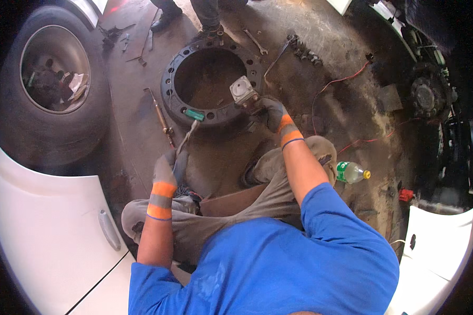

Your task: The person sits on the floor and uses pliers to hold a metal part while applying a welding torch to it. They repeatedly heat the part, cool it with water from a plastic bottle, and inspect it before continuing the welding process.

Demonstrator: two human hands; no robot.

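Note:
My left hand (pixel 172 165), in a grey glove with an orange cuff, is closed around a slim metal tool (pixel 187 136); its exact kind does not show. The tool's upper end points at the near rim of a dark brake drum (pixel 166 89) with holes around its flange. A green handle (pixel 194 115) is on that rim beside the tool's tip. In my gloved right hand (pixel 273 114) is a square metal part (pixel 243 90) with a pale round face, tilted up over the drum's right side. My fingers cover its lower end.
A large wheel (pixel 63 131) stands at the left. Around the drum lie a brass torch-like tool (pixel 162 118), a wrench (pixel 256 42) and a red cable (pixel 339 81). A bottle (pixel 352 172) is by my right knee. Another person's shoes (pixel 165 21) are beyond the drum.

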